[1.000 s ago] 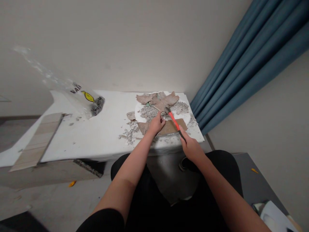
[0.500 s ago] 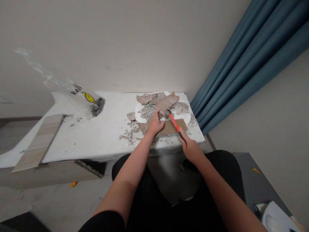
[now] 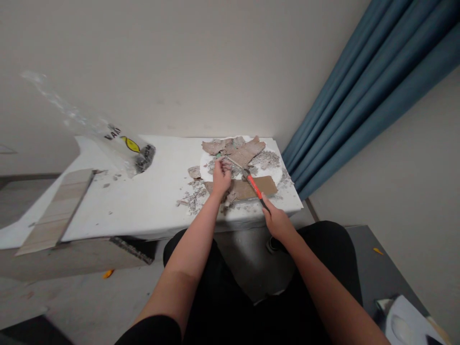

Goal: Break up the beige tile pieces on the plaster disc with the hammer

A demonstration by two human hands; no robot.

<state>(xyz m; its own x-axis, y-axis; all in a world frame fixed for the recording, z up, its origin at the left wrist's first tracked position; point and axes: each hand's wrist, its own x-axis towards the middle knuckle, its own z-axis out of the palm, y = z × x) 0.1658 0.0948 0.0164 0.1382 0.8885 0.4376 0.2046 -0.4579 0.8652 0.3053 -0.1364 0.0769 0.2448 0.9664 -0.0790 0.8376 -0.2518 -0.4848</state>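
My right hand (image 3: 278, 220) grips the black end of a small hammer (image 3: 254, 185) with a red and black handle. Its dark head rests over the near side of a round white plate (image 3: 204, 165), just above a flat brown block (image 3: 262, 187). My left hand (image 3: 222, 178) is over the plate's left part, fingers curled down into grey crumbly debris (image 3: 268, 160); what they pinch is hidden. Right of its fingertips lies a thin pale stick (image 3: 235, 163). Torn brownish sheet pieces (image 3: 246, 153) lie across the plate's far side, with a small green bit beside them.
A clear plastic bag (image 3: 122, 148) holding dark material stands on the white-covered table (image 3: 161, 191). A striped board (image 3: 59, 208) lies at the left end. Blue curtains (image 3: 345, 96) hang at right, and a wall runs behind. Crumbs and twigs (image 3: 194, 197) are scattered left of the plate.
My left hand has moved left, away from the hammer head. The hammer in my right hand has shifted slightly left and toward me.
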